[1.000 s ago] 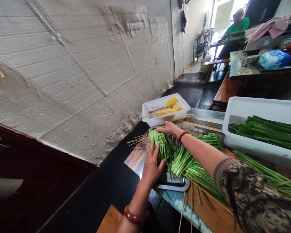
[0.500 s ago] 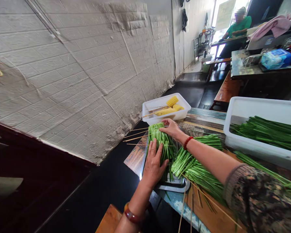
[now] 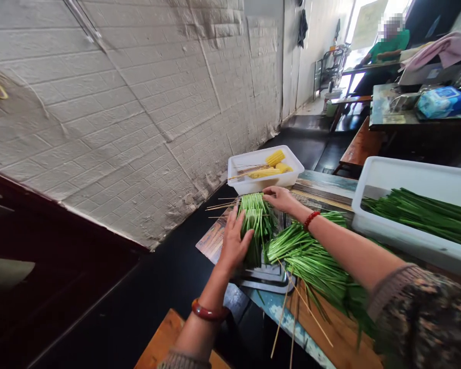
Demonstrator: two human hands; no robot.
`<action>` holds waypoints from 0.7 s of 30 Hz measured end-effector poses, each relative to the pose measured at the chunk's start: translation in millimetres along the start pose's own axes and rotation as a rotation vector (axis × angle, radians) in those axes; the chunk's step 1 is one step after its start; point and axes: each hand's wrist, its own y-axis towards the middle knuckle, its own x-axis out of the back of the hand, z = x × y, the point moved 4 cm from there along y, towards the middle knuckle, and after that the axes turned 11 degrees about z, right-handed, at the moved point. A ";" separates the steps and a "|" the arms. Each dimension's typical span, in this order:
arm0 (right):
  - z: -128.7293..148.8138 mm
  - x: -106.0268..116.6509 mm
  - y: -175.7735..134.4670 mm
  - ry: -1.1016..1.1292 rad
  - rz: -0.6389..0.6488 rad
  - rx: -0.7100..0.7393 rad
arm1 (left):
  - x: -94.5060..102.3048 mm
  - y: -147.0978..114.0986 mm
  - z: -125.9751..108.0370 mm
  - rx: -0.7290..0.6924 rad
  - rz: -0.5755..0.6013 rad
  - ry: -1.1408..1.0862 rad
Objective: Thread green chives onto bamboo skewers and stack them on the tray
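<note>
My left hand [image 3: 233, 246] spread wide at left edge of green stalks [image 3: 256, 225] on metal tray [image 3: 262, 285]. Right hand [image 3: 282, 199], far right corner, fingers curled; grip I can't tell.

I saw the skewered green stalks [image 3: 258, 223] lying flat in overlapping rows on the metal tray [image 3: 261, 285], their paler, even ends at the far side, darker lengths trailing toward the near end; several thin wooden skewers [image 3: 219, 206] stuck out leftward past the tray's edge

Left grip [image 3: 233, 245] and right grip [image 3: 283, 199] flank skewered green stalks [image 3: 256, 223].
</note>
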 end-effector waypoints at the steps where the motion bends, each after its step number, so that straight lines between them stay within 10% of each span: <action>1: 5.1 0.5 -6.8 -0.016 0.026 0.026 | 4.6 -6.5 2.2 0.020 -0.049 -0.020; 12: 27.7 -27.0 -32.7 -0.075 0.059 0.038 | -15.9 -57.9 -6.9 0.104 -0.029 -0.072; 21: 50.8 -23.8 -31.1 0.220 0.092 0.032 | 17.9 -57.2 -25.0 -0.036 -0.219 0.017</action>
